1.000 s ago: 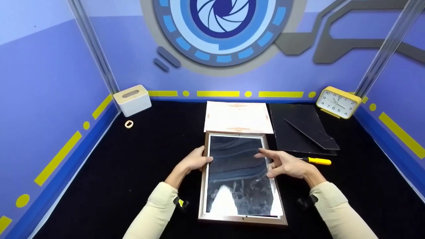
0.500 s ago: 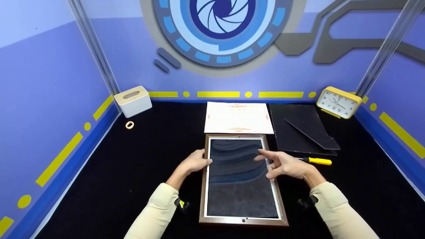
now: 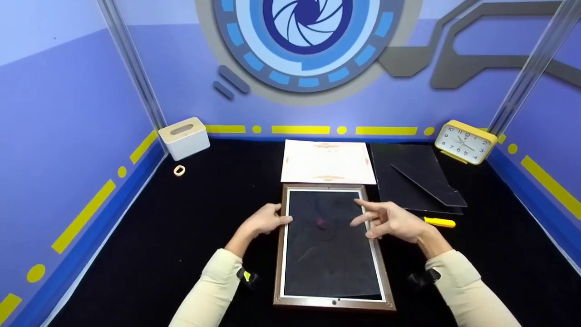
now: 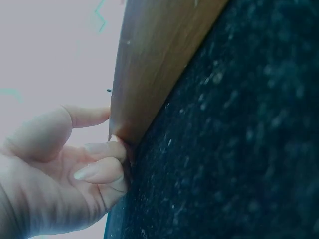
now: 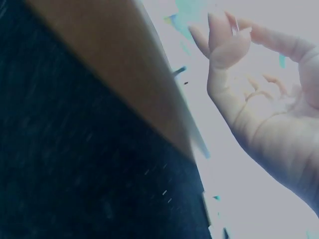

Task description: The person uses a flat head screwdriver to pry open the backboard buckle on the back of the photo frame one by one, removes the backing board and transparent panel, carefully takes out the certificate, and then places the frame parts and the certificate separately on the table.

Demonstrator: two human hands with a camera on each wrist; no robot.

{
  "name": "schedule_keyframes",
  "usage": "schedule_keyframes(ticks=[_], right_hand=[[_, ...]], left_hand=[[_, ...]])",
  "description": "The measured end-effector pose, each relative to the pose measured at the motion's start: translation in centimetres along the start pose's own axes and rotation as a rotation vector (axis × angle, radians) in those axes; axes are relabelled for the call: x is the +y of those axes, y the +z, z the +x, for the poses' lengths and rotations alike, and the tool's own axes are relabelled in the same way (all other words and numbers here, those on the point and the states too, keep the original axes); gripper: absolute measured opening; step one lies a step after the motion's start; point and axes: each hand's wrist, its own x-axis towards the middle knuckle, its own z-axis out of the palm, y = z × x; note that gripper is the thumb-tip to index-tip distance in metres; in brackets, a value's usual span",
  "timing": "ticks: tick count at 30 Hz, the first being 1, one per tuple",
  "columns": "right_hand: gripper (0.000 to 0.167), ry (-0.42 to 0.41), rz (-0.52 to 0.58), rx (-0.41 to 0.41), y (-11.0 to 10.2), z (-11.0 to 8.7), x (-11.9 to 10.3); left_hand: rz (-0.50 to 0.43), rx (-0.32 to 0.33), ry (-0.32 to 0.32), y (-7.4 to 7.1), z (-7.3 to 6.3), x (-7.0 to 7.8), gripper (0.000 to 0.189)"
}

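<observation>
A brown picture frame [image 3: 281,290] with a white inner border lies upright before me, a dark glossy sheet [image 3: 331,263] inside it. My left hand [image 3: 261,221] grips the frame's left side, thumb on the top edge. In the left wrist view its curled fingers [image 4: 102,169] press against the wooden side [image 4: 144,64]. Over the right edge hovers my right hand [image 3: 395,222], its index and middle fingers extended across the sheet. The right wrist view puts this hand [image 5: 269,94] above the frame's side [image 5: 124,59]; whether its thumb touches the frame I cannot tell.
A white printed certificate [image 3: 327,161] lies just beyond the frame. To its right is a black backing board [image 3: 399,159] with a stand leg [image 3: 429,186]. A yellow-handled tool [image 3: 439,222] lies near my right hand. Farther back are a tissue box [image 3: 186,141], small ring [image 3: 179,170] and clock [image 3: 465,141].
Bright reflections on the dark sheet have faded. My right hand has shifted slightly, its index finger now higher and the fingers more spread. My left hand keeps its hold on the frame.
</observation>
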Motion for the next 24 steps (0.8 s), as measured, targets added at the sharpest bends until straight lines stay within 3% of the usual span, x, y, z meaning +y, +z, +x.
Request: schedule_keyframes(ticks=[6, 11, 14, 24], right_hand=[[0.089, -0.026, -0.056, 0.054, 0.3, -0.1, -1.1], [0.077, 0.003, -0.125, 0.100, 0.8, 0.1, -1.5], [0.074, 0.004, -0.131, 0.112, 1.0, 0.1, -1.9], [0.066, -0.093, -0.139, 0.120, 1.5, -0.5, -4.2]], left_hand=[[-0.085, -0.005, -0.005, -0.4, 0.3, -0.2, 0.029], [-0.068, 0.006, -0.019, -0.4, 0.2, -0.2, 0.035], [-0.068, -0.011, -0.028, -0.4, 0.2, -0.3, 0.050], [-0.018, -0.010, -0.019, -0.4, 0.2, -0.3, 0.066]])
